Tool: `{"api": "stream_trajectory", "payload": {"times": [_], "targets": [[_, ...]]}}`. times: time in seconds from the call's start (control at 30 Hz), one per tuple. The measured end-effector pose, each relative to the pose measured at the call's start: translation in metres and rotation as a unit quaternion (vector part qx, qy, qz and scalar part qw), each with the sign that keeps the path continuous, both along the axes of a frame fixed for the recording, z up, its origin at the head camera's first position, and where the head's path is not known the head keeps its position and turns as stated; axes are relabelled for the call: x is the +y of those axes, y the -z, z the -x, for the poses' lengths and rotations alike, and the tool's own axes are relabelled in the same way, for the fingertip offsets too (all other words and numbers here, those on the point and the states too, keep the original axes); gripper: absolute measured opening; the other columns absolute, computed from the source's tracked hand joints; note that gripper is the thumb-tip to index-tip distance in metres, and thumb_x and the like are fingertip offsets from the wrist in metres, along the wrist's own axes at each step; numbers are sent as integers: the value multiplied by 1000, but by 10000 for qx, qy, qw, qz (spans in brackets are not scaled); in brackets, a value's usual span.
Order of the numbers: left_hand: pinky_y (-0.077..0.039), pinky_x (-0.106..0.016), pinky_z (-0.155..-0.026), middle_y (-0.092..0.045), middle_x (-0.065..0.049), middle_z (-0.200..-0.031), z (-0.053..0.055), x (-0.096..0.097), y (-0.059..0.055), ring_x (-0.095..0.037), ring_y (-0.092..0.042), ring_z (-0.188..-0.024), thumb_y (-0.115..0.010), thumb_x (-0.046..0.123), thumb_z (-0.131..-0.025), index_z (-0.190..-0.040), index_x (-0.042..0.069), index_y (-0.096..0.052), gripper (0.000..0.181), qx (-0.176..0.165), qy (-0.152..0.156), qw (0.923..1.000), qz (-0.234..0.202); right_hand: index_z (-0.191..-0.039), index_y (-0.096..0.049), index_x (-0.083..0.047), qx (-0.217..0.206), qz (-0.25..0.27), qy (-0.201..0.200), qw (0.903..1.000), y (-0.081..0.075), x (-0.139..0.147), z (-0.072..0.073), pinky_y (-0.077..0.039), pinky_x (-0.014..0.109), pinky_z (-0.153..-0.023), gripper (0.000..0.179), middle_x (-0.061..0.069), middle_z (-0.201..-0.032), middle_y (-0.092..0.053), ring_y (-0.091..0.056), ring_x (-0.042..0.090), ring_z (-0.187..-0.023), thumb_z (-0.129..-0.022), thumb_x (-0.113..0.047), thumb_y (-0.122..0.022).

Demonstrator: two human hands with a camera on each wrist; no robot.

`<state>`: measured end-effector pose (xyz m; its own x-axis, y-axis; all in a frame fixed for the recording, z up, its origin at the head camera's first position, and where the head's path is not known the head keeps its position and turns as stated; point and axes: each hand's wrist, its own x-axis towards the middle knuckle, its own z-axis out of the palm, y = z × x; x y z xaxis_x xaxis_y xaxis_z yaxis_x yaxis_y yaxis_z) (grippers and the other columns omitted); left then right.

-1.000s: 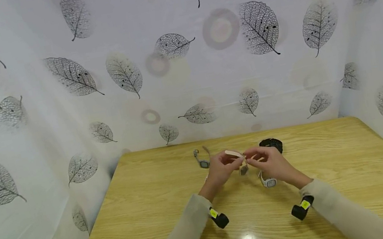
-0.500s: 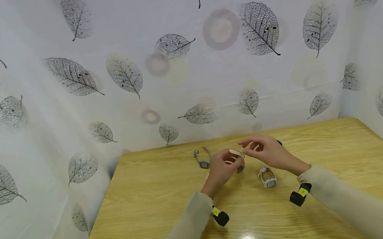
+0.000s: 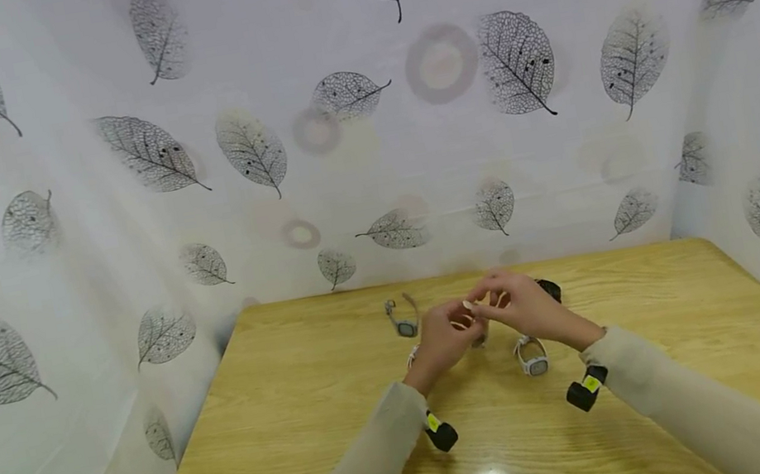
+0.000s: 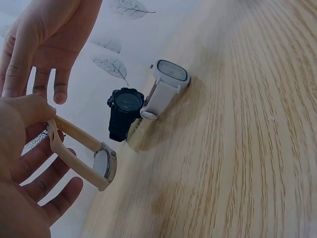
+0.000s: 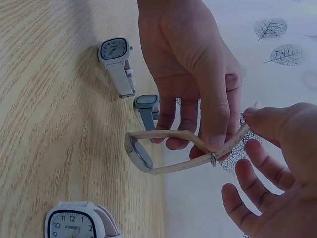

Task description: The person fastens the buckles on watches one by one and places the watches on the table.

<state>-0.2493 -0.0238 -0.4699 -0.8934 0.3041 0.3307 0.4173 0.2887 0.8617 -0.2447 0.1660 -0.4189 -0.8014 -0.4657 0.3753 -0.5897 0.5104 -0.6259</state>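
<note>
Above wood tbl (image 3: 256,442), beige watch (image 5: 183,165) in L hand (image 3: 442,336) & R hand (image 3: 528,309) grip

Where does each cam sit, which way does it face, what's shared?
Head: worn on head, facing forward and down at the wooden table; left grip, right grip and sleeves show.
Left wrist: worn there, facing the beige watch, black watch beyond; both grips show.
Right wrist: worn there, facing the same watch; both grips show.
Wrist views share: beige watch.

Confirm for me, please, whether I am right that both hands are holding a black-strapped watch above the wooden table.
Not quite: the held watch is beige-strapped, as the right wrist view shows. The left hand and right hand do hold it above the wooden table.
</note>
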Motion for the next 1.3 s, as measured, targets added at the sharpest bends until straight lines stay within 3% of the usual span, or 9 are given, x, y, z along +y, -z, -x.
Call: {"api": "stream_trajectory", "payload": {"times": [0.17,0.37,0.6,0.9,1.3], "targets": [[-59,-22,-72,-76,2,-93,-1,-1,0,-8,-70,-80,-75,19,-95,-104,12,-79,12,76,-14,9999,69,-113,-76,-15,65,115,95,9999,2,2,0,-58,33,-74,16,3,-115,-70,-64,17,-84,-98,-21,-72],[-59,-21,-74,-78,1,-99,-2,-3,2,-5,-70,-80,-79,17,-92,-111,10,-79,20,35,-35,9999,141,-119,-73,-12,-199,274,147,9993,4,8,0,-59,40,-80,20,5,-119,-70,-68,22,-95,-101,-21,-69],[-59,-25,-75,-76,0,-97,-7,-6,4,-8,-70,-81,-81,16,-91,-102,11,-74,14,-20,-144,9992,-375,-125,-71,-10,-539,603,208,9965,8,14,0,-60,35,-79,26,7,-119,-72,-70,18,-93,-103,-24,-65],[-60,-24,-72,-77,2,-91,-5,-5,8,-3,-70,-76,-80,14,-92,-98,11,-78,7,574,-266,9976,-263,-126,-69,-11,-744,910,120,9930,11,19,1,-60,32,-75,25,9,-112,-73,-70,14,-88,-104,-21,-64],[-60,-25,-76,-79,-1,-97,-6,-5,6,-5,-69,-77,-77,15,-94,-102,11,-82,11,918,-187,9956,-11,-125,-70,-12,-812,893,257,9924,9,19,1,-60,32,-76,25,8,-110,-73,-70,16,-86,-104,-25,-64]]}}
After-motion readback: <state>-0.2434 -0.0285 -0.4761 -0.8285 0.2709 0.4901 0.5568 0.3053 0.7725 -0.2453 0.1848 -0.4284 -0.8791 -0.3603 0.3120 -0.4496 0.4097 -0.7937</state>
